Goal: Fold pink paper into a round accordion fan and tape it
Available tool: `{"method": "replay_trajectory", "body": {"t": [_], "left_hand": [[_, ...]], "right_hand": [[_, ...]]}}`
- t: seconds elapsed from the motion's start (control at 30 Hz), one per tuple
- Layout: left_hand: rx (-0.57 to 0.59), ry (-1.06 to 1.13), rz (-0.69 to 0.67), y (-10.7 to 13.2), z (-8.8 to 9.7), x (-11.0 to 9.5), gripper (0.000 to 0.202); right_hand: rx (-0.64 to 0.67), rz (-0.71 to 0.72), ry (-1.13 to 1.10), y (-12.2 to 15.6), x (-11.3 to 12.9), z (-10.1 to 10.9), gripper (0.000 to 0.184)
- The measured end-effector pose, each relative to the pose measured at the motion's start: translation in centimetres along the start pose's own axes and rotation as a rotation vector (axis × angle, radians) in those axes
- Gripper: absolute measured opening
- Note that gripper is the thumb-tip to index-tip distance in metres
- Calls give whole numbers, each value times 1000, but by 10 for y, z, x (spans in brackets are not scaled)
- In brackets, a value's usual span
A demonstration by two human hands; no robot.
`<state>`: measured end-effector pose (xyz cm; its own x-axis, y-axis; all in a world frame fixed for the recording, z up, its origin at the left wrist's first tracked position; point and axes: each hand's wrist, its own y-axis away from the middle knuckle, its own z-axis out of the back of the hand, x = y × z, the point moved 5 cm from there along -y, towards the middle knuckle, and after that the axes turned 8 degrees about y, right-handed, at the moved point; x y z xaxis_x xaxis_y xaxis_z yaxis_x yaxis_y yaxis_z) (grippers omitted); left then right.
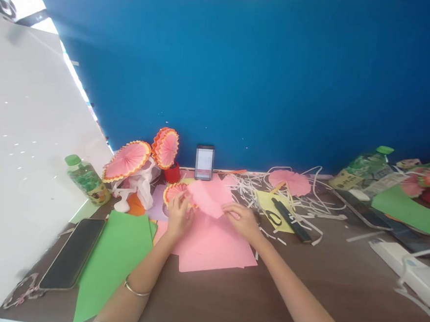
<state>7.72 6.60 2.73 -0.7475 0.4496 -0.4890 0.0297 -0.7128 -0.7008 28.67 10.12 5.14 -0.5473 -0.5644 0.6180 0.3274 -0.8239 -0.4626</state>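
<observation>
A piece of pink paper (pixel 209 198) is raised above the table between my two hands. My right hand (pixel 243 223) pinches its lower right edge between thumb and fingers. At its left edge, my left hand (pixel 180 216) has curled fingers closed on the paper, though the exact grip is partly hidden. Beneath both hands lie more pink sheets (pixel 212 249), overlapping on the brown table. Just behind my left fingers rests a small pleated pink rosette (pixel 174 191) with an orange and yellow rim, partly covered by that hand.
Green paper (pixel 115 262) and a phone (pixel 73 254) lie at left, near a green-capped bottle (pixel 88 181). Pleated fans (pixel 128 161) stand behind. A lit phone (pixel 204 162) leans on the blue partition (pixel 242 84). Scissors (pixel 273 217), a black cutter (pixel 291 220) and paper strips (pixel 248 190) lie right.
</observation>
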Motion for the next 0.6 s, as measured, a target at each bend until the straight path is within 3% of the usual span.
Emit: {"method": "replay_trajectory", "body": {"t": [0.1,0.23,0.33,0.43,0.6], "left_hand": [[169,-20,-142,4,-6,-7,36],[365,-30,-265,6,-9,-17,28],[441,-70,-304,7,-11,-26,25],[541,-80,-359,11,-17,-36,20],[711,-18,-340,15,-22,-47,17]], "right_hand": [[76,-35,-117,17,-3,-15,18],[-17,8,95,25,-8,-12,21],[13,119,266,32,4,-17,30],[133,202,309,39,14,-27,20],[204,172,314,41,5,-26,20]]}}
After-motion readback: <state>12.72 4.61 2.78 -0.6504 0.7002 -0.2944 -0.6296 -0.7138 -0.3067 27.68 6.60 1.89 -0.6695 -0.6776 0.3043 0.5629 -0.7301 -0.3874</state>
